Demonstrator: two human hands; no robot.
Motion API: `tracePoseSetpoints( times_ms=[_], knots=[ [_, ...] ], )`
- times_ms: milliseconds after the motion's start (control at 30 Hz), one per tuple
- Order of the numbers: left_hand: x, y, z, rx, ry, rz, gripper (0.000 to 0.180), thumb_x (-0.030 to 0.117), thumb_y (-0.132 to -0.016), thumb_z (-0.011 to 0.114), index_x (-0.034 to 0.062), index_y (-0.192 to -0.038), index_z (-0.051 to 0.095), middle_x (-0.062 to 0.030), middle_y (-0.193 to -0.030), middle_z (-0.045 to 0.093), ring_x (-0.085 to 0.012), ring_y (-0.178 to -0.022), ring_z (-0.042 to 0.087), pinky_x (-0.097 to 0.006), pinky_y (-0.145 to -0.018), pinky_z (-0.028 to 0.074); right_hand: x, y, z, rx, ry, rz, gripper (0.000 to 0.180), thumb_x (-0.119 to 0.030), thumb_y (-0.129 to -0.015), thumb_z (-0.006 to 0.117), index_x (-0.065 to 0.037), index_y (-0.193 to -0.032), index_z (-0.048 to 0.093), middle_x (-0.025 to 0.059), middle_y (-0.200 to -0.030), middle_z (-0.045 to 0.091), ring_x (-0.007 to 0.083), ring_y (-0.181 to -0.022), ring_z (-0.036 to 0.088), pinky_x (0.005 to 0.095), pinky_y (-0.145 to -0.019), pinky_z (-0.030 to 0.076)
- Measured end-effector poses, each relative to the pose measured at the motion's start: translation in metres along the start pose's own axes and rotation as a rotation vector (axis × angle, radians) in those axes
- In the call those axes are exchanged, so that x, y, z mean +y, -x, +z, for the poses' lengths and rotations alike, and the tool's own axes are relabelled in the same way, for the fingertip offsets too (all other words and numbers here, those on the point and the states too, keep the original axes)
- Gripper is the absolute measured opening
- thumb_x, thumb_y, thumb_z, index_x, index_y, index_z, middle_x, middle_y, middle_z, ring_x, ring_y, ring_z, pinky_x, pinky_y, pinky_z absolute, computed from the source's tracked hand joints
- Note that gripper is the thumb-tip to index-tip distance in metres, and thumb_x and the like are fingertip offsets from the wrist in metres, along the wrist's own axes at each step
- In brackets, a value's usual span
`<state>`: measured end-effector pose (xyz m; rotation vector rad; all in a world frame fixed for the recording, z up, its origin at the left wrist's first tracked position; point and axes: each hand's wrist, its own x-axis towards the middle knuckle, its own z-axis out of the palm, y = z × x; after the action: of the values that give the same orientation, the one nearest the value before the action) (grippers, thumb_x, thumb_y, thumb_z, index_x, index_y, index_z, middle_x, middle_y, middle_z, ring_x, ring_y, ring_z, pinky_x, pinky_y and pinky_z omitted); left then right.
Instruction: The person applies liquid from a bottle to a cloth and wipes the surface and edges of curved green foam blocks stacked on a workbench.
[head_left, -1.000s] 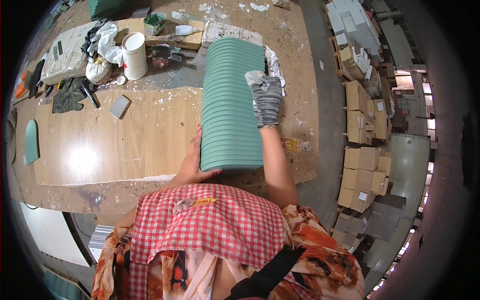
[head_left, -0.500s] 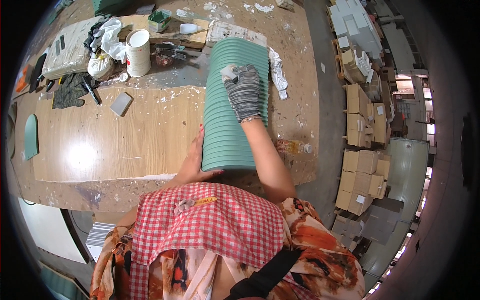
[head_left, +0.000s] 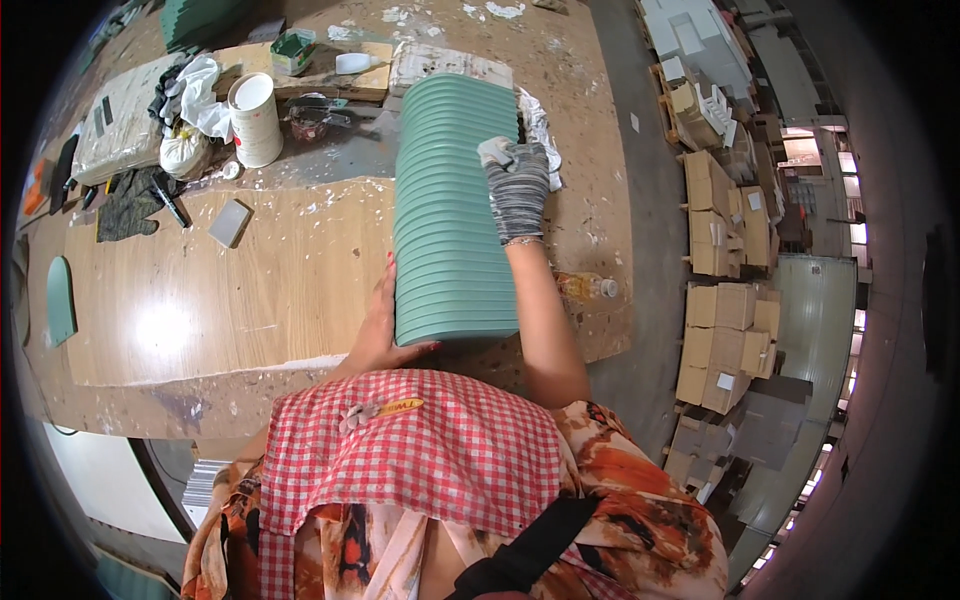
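Observation:
A row of green round-topped panels (head_left: 450, 220), packed tightly face to face, runs away from me across the bench. My left hand (head_left: 383, 322) is bare; it rests against the near left corner of the row with its fingers stretched out and thumb spread along the near end. My right hand (head_left: 519, 185), in a grey striped knit glove, is closed around a small pale pad (head_left: 494, 150) at the row's right side. Most of the pad is hidden by the fingers. Just beyond that hand lies a crumpled white cloth (head_left: 535, 120).
A grey sanding block (head_left: 231, 223), a dark glove (head_left: 130, 205) and a single green panel (head_left: 61, 300) lie to the left. Farther back stand a white tub (head_left: 255, 120) and a green-stained container (head_left: 293, 52). A clear bottle (head_left: 588, 287) lies near my right forearm.
My right hand has moved right with the pad, from the top of the panels to their right side. My left hand keeps its place against the row. The view has shifted slightly.

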<state>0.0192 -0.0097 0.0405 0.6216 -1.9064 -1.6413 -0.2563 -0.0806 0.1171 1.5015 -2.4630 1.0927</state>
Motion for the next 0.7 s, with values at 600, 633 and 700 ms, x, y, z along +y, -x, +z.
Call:
tracePoseSetpoints(
  times_ms=[600,633,700],
  knots=[
    [-0.006,0.009,-0.005,0.041,-0.088,-0.032,0.126,0.038,-0.067,0.086,0.0017,-0.152,0.002,-0.0286,-0.155,0.013,-0.0453,-0.142,0.022,-0.048,-0.114,0.028,-0.017,0.005,0.014,-0.029,-0.24,0.173,0.032,0.003,-0.075,0.073,0.002,-0.103,0.06,0.012,-0.099,0.058,0.0201,-0.086,0.06,0.0311,-0.08,0.052],
    [-0.003,0.005,-0.002,0.025,-0.049,-0.04,0.126,0.038,-0.066,0.086,0.0017,-0.152,0.002,-0.0286,-0.155,0.012,-0.0452,-0.142,0.022,-0.048,-0.115,0.027,-0.02,0.005,0.01,-0.03,-0.35,0.168,0.029,0.001,-0.075,0.072,0.001,-0.103,0.062,0.0138,-0.1,0.058,0.0236,-0.089,0.06,0.0336,-0.081,0.052],
    [0.0,0.002,0.001,0.006,-0.011,-0.042,0.126,0.037,-0.066,0.087,0.0017,-0.152,0.002,-0.0285,-0.156,0.012,-0.0451,-0.142,0.021,-0.048,-0.115,0.026,-0.025,0.003,0.011,-0.024,-0.31,0.107,0.029,0.0,-0.075,0.072,0.002,-0.102,0.063,0.0151,-0.1,0.058,0.0264,-0.091,0.059,0.0357,-0.083,0.051]
  ],
)
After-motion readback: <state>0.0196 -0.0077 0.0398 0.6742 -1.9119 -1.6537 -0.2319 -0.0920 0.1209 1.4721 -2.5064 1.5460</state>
